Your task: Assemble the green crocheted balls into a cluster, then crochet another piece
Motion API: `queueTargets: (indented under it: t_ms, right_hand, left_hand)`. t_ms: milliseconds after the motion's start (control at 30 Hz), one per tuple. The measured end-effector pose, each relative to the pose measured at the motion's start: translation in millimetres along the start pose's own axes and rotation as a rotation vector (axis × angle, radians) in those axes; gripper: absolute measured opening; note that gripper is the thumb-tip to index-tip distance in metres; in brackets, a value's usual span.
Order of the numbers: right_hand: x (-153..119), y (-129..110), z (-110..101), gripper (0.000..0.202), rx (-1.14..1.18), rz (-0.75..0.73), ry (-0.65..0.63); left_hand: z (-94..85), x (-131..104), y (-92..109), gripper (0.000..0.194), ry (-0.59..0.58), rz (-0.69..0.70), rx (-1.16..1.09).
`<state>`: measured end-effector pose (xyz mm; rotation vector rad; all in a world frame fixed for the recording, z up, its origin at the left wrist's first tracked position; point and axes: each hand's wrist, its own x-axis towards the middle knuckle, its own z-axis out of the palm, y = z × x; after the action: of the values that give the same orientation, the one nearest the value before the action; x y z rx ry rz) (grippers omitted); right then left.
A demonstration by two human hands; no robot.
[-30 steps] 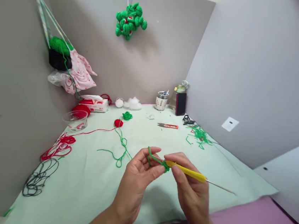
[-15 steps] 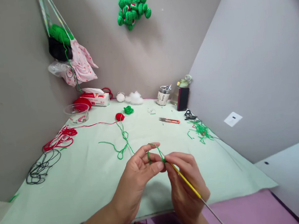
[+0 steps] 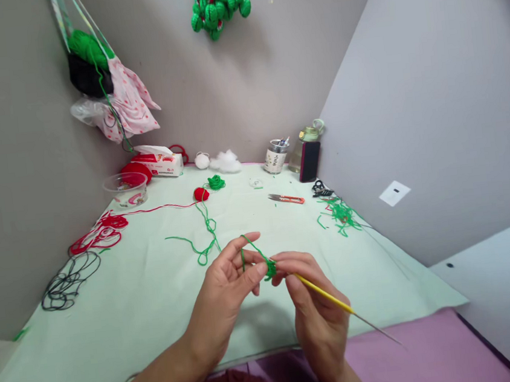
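Note:
Between thumb and fingers, my left hand [image 3: 220, 292] pinches a small green crochet piece [image 3: 270, 268]. Green yarn [image 3: 252, 246] loops over its raised index finger and runs down to the piece. My right hand [image 3: 319, 300] grips a crochet hook [image 3: 325, 293] with a yellow handle; its bare metal end points down to the right. The hook's tip is at the green piece, hidden by the fingers. Behind my left hand, loose green yarn [image 3: 210, 225] trails over the cloth towards a small red ball [image 3: 201, 194] and a green yarn bundle [image 3: 216, 182].
Thread snips [image 3: 287, 198] lie beyond my hands. Green yarn scraps [image 3: 342, 213], a phone [image 3: 310, 162] and a pen cup [image 3: 275, 157] are at the right. Red yarn [image 3: 104, 231], black cord [image 3: 71, 282], a clear tub [image 3: 126, 191] and a tissue box [image 3: 161, 163] are at the left.
The hook has tilted flatter, its rear end swinging up and right. More of the green piece shows between my hands. The whole view has shifted slightly.

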<state>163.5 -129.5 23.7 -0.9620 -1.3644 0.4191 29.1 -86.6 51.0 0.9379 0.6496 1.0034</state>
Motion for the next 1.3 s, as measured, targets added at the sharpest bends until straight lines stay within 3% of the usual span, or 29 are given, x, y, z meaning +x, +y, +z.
queueTargets:
  t_ms: [100,333,467,733,900,1067,1300]
  right_hand:
    - [-0.3,-0.3,0.7,0.025,-0.036,0.002,0.006]
    - [-5.2,0.4,10.7,0.045,-0.230,-0.283,0.109]
    - [-7.1,3.2,8.6,0.037,-0.123,-0.161,0.098]
    - [3.4,9.8,4.6,0.023,0.343,0.105,0.041]
    - [6.8,9.3,1.7,0.022,0.300,0.114,0.000]
    - [5.5,9.5,-0.1,0.022,0.337,0.096,-0.019]
    - [6.0,8.9,1.3,0.020,0.370,0.157,0.045]
  left_hand:
    - [-0.9,-1.3,-1.2,0.050,0.007,-0.012,0.015]
    - [3.6,-4.2,-1.2,0.060,0.003,-0.068,-0.062]
    - [3.3,-4.0,0.2,0.055,-0.006,-0.092,-0.127]
    - [0.3,-3.2,2.1,0.042,-0.032,-0.088,-0.106]
    - [-1.1,-2.2,4.7,0.055,-0.082,-0.164,-0.149]
    - [-5.6,-0.3,4.7,0.051,-0.156,-0.275,-0.251]
    - [-4.8,-1.5,1.4,0.061,-0.094,-0.095,-0.043]
